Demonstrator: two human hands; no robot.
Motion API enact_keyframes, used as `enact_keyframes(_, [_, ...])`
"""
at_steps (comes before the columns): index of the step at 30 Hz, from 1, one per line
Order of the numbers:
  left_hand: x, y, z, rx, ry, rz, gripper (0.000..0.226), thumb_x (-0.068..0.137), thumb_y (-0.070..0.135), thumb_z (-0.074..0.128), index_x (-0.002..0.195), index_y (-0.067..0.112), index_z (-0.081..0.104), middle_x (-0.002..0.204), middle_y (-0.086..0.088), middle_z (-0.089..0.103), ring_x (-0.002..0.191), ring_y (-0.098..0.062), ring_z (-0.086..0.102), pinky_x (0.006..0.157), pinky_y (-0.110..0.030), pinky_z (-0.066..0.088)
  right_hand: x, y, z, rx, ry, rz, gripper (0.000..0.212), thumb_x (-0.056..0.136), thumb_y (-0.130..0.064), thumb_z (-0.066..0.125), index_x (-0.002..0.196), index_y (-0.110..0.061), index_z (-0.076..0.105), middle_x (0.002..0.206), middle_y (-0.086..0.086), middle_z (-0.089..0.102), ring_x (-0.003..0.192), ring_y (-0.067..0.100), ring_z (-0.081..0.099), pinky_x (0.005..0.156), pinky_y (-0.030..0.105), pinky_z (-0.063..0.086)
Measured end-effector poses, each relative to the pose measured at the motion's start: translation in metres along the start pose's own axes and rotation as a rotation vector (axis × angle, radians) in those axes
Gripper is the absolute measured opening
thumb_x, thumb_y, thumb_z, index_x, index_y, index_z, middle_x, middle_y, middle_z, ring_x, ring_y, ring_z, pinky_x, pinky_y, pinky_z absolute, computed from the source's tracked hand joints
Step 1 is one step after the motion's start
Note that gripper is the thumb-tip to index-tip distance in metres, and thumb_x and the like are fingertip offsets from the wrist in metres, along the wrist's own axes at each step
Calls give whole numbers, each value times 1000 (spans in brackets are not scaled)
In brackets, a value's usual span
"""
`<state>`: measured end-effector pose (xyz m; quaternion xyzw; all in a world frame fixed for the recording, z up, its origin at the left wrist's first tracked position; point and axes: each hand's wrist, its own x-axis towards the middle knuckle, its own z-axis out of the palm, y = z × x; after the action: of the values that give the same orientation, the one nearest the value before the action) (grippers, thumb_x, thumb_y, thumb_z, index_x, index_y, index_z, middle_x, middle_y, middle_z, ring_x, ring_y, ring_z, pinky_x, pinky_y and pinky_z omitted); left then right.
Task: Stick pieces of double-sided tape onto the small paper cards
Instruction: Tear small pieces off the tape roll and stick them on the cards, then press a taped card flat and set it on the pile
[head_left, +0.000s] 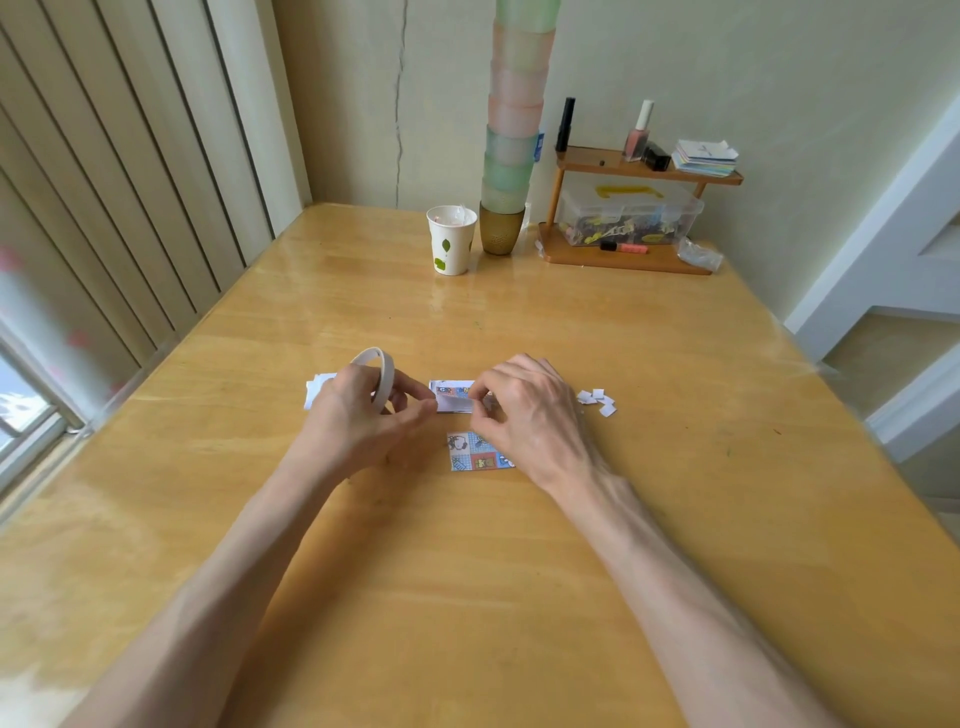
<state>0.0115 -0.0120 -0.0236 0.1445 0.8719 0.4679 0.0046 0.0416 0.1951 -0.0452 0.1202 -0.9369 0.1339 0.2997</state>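
Midway down the wooden tabletop (467, 597), your left hand (358, 415) grips the white ring-shaped tape roll (382, 371). Your right hand (530, 410) pinches, with curled fingers (483, 395), the right end of a small patterned paper card (451, 397) lying left-to-right between both hands.

- The bare left forearm comes in from the lower left; the left hand (363, 415) curls its fingers round a thin white ring of tape (383, 374).
- The right hand (535, 415) is held back up, thumb and forefinger pinching a pale strip of tape (454, 404).
- The two hands' fingertips are close together.
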Motion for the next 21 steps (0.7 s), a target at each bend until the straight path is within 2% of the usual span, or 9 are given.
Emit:
enact_keyframes(3, [0,2,-2,5,34,16,7,88,26,79,81,28,79,59,20,53,53,-6,49,48,-16,37,2,-1,-11,42,81,68,12,83,-8,75,85,-17,67,76,-7,70,74,20,63,71,33,42])
enact_keyframes(5, [-1,3,-2,-10,57,29,8,88,26,79,81,29,79,60,19,52,53,-6,50,50,-15,38,5,1,-24,137,88,197,7,90,-14,72,90,-21,71,79,-11,72,74,15,66,71,32,48])
enact_keyframes(8, [-3,7,-2,-35,55,34,7,89,24,78,83,25,79,64,14,53,50,-4,51,48,-13,37,8,14,-43,519,-74,464,7,95,-16,74,97,-20,80,87,-10,77,77,4,66,76,23,54])
enact_keyframes(11, [-4,9,-2,-26,35,47,5,90,22,78,85,22,79,70,10,55,49,-4,52,48,-13,37,-2,18,-49,776,-262,589,8,95,-17,76,100,-17,82,89,-12,78,80,-2,66,79,16,53])
enact_keyframes(13, [-4,8,-2,-21,32,35,4,90,22,78,86,22,79,71,10,55,50,-4,52,48,-14,38,-10,15,-43,793,-331,610,7,96,-20,76,99,-20,82,89,-14,79,83,-1,69,80,15,54])
enact_keyframes(16, [-2,4,-3,-15,28,12,3,88,24,79,85,25,79,68,15,57,53,-4,55,48,-15,40,-16,10,-35,752,-366,613,8,97,-23,75,99,-22,83,94,-8,80,92,11,72,85,23,56])
enact_keyframes(19, [-1,1,-4,2,23,5,3,88,26,80,85,27,78,67,19,57,55,-5,56,48,-15,41,-17,9,-32,731,-388,614,9,96,-27,75,99,-24,83,90,-10,79,82,5,69,76,19,54])
enact_keyframes(21, [-1,1,-3,35,26,4,3,88,26,80,86,27,78,70,15,59,55,-5,55,48,-15,42,-18,9,-30,718,-386,624,8,96,-28,75,99,-25,83,90,-11,78,78,0,65,73,16,50])
